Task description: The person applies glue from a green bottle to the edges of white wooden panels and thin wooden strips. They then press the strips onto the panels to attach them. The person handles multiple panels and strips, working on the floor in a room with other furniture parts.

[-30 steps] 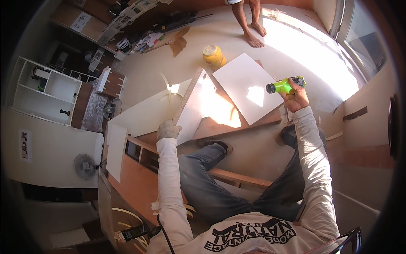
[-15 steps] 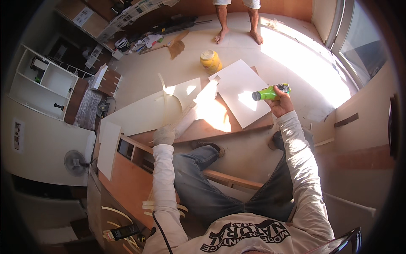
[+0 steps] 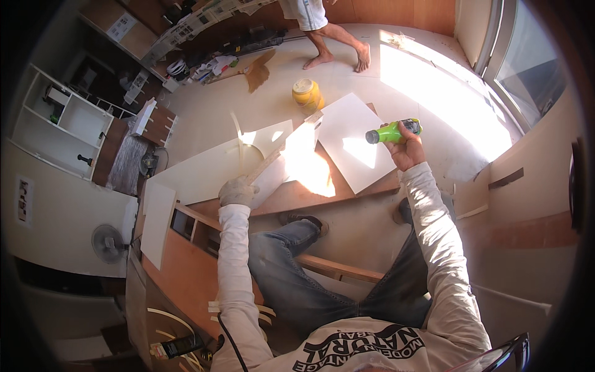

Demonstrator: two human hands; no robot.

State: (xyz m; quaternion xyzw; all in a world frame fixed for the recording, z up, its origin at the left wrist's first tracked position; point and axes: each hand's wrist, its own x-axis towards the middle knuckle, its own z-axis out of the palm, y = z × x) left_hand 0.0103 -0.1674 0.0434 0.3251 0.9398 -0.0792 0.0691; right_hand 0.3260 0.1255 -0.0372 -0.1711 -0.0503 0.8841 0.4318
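Note:
My left hand (image 3: 238, 192), in a pale work glove, grips the near end of a narrow white board (image 3: 268, 185). The board slants away to the right, and its far part lies in glaring sunlight. My right hand (image 3: 406, 152) is bare and raised, its fingers wrapped round a bright green, bottle-shaped object (image 3: 389, 133) with a dark tip pointing left. Whether that is a bottle or a tool I cannot tell. Below it a white square panel (image 3: 356, 149) lies on a brown board (image 3: 365, 191). A larger white panel (image 3: 204, 170) lies beyond my left hand.
A yellow tub (image 3: 308, 96) stands beyond the panels. Another person's bare legs (image 3: 338, 46) are at the far side. A wooden frame (image 3: 341, 268) crosses between my legs. At left are a fan (image 3: 108, 243) and a white shelf unit (image 3: 62, 127); a black cord (image 3: 232, 344) runs by my left arm.
The other person has gone from standing to striding, shifted left. My left hand has moved slightly left and up with the white board. The green object has shifted slightly left.

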